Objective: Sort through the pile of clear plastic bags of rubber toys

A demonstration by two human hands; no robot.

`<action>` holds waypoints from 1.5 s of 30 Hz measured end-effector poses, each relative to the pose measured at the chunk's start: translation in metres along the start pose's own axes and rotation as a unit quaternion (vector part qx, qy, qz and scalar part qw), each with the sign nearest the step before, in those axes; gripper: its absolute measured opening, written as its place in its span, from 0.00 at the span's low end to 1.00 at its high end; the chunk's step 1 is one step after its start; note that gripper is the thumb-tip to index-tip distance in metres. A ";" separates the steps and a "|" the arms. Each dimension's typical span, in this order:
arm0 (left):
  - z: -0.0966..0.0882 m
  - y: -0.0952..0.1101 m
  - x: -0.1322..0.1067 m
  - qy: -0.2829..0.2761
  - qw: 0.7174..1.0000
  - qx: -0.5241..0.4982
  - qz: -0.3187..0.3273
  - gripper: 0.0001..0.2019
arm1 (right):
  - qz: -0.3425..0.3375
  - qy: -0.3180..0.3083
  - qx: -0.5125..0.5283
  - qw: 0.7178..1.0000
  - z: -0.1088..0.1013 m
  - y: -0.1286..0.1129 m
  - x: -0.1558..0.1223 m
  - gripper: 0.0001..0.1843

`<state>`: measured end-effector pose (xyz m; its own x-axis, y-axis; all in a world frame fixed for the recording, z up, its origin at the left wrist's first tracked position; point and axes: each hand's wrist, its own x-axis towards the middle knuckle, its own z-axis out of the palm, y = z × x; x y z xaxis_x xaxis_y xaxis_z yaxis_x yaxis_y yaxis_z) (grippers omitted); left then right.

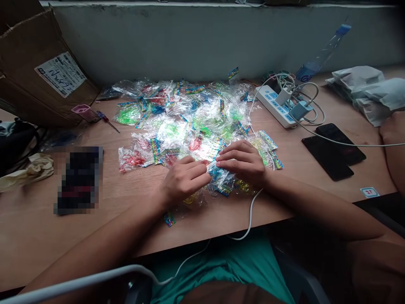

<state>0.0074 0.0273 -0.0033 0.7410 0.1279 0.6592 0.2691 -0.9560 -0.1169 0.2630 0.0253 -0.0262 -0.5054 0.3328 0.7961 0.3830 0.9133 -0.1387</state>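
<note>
A clear plastic packet with something blue inside (220, 174) lies at the front of a pile of similar packets (172, 126) holding red, green, blue and yellow pieces. My left hand (187, 177) is curled, thumb and forefinger pinched at the packet's left edge. Opposite it, my right hand (242, 161) has its fingers bent over the top edge, tips close together on the film. The exact grip of the right thumb is hidden. Under and beside my left hand, a packet with yellow pieces (190, 198) rests on the table.
A cardboard box (28, 50) stands at the back left, near a pink holder (85, 112) and screwdriver (108, 121). At right are a power strip (274, 105), bottle (322, 55) and phones (327, 156). A white cable (251, 211) crosses the table edge.
</note>
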 end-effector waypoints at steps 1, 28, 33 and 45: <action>0.000 0.000 0.000 0.001 1.000 0.010 -0.001 0.15 | -0.001 0.004 0.005 1.000 0.001 0.000 0.000 0.17; 0.000 0.003 -0.004 0.037 0.998 0.050 -0.011 0.12 | 0.036 -0.009 0.001 0.999 -0.005 0.007 0.000 0.12; -0.003 0.004 -0.004 0.079 0.992 0.067 -0.071 0.16 | 0.040 0.023 0.002 0.999 -0.010 0.004 0.004 0.15; -0.005 0.003 -0.001 0.109 0.989 0.052 -0.087 0.12 | 0.046 0.027 0.024 0.998 -0.001 0.004 0.002 0.19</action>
<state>0.0044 0.0234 -0.0004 0.5307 0.2167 0.8194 0.4503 -0.8911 -0.0560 0.2643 0.0292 -0.0249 -0.4270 0.4040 0.8090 0.3874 0.8901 -0.2400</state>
